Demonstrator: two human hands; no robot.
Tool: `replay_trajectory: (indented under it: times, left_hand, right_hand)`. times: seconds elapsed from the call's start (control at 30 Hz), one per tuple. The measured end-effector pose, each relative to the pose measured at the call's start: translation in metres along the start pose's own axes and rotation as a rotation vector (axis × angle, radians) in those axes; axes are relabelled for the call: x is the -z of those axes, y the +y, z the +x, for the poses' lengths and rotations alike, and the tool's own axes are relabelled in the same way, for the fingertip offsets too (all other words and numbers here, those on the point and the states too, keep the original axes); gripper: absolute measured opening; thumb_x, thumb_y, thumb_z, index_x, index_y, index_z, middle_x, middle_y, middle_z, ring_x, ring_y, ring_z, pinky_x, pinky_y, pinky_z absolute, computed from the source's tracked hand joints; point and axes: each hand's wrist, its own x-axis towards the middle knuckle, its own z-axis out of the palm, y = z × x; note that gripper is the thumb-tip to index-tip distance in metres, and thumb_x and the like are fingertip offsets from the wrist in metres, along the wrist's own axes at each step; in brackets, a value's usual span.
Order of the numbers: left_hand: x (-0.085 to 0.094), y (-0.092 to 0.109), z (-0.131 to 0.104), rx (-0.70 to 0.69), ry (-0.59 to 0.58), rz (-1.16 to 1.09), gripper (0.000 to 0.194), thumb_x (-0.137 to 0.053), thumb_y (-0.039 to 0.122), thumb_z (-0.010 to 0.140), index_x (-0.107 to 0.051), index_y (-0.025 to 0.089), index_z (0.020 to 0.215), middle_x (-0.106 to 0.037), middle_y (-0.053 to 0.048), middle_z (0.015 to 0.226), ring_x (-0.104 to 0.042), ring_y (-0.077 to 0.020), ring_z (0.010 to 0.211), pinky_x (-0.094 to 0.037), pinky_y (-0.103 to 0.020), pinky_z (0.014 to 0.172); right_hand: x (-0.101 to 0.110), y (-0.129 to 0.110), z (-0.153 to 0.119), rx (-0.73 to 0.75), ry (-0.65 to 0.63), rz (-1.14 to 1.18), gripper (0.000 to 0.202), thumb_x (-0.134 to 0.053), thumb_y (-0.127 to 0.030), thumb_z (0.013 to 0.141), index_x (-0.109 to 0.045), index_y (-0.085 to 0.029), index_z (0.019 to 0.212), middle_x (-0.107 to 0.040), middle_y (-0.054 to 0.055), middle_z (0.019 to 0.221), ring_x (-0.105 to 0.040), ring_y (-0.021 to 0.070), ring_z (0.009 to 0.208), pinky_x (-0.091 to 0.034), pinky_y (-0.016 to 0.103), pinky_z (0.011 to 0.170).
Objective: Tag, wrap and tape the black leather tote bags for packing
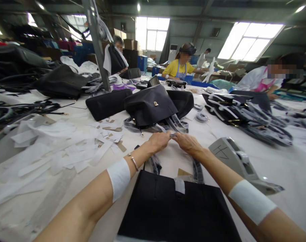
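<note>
A black handbag (178, 211) lies flat in front of me, a white paper patch (179, 186) over its clasp area. Its handle (198, 170), wrapped in clear film, rises from the bag's top edge. Beyond that edge my left hand (160, 141) and my right hand (187, 143) meet, both closed on a narrow wrapped strip between them, which looks like the top of the handle. The fingertips are partly hidden. Just past my hands stands another black handbag (150, 106) with a gold emblem and film-wrapped handles (178, 124).
White paper scraps (59, 144) spread over the table's left side. A grey tape dispenser (230, 161) stands near my right forearm. Stacked black bags (246, 117) lie at right, more bags (59, 80) at left. A metal post (98, 43) rises behind. Co-workers (180, 67) sit across the table.
</note>
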Motion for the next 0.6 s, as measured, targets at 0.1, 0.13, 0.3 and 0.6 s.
replay_trajectory:
  times: [0.1,0.13,0.3,0.6]
  left_hand:
    - [-0.016,0.003,-0.011,-0.012,0.011,0.053,0.026,-0.038,0.027,0.099,-0.057,0.013,0.108,-0.069,-0.014,0.090,-0.067,-0.0259,0.089,-0.051,-0.036,0.078]
    - [-0.020,0.003,-0.012,-0.018,0.028,0.070,0.026,-0.036,0.023,0.099,-0.059,0.013,0.107,-0.068,-0.015,0.095,-0.065,-0.0264,0.095,-0.050,-0.038,0.082]
    - [-0.023,0.001,-0.003,-0.098,0.072,0.088,0.029,-0.035,0.013,0.096,-0.063,0.014,0.105,-0.062,-0.013,0.110,-0.058,-0.0235,0.104,-0.048,-0.035,0.087]
    - [-0.033,-0.010,0.001,-0.148,0.127,-0.026,0.028,-0.038,0.005,0.092,-0.062,0.019,0.096,-0.062,-0.006,0.100,-0.055,-0.0204,0.092,-0.047,-0.031,0.080]
  right_hand:
    - [-0.018,-0.005,-0.007,0.029,0.002,-0.030,0.018,-0.049,-0.028,0.101,-0.063,-0.018,0.103,-0.063,0.009,0.100,-0.062,0.0231,0.092,-0.043,0.028,0.077]
    - [-0.023,-0.008,-0.008,0.030,0.010,-0.036,0.018,-0.048,-0.027,0.101,-0.063,-0.018,0.103,-0.062,0.010,0.102,-0.060,0.0238,0.096,-0.042,0.029,0.080]
    - [-0.026,-0.006,-0.009,0.035,0.035,0.034,0.020,-0.050,-0.030,0.100,-0.067,-0.019,0.098,-0.064,0.007,0.097,-0.061,0.0206,0.092,-0.043,0.027,0.081]
    - [-0.016,0.109,0.058,-0.473,0.356,0.127,0.041,-0.037,-0.026,0.092,-0.058,-0.008,0.122,-0.063,0.019,0.112,-0.062,0.0271,0.098,-0.048,0.039,0.087]
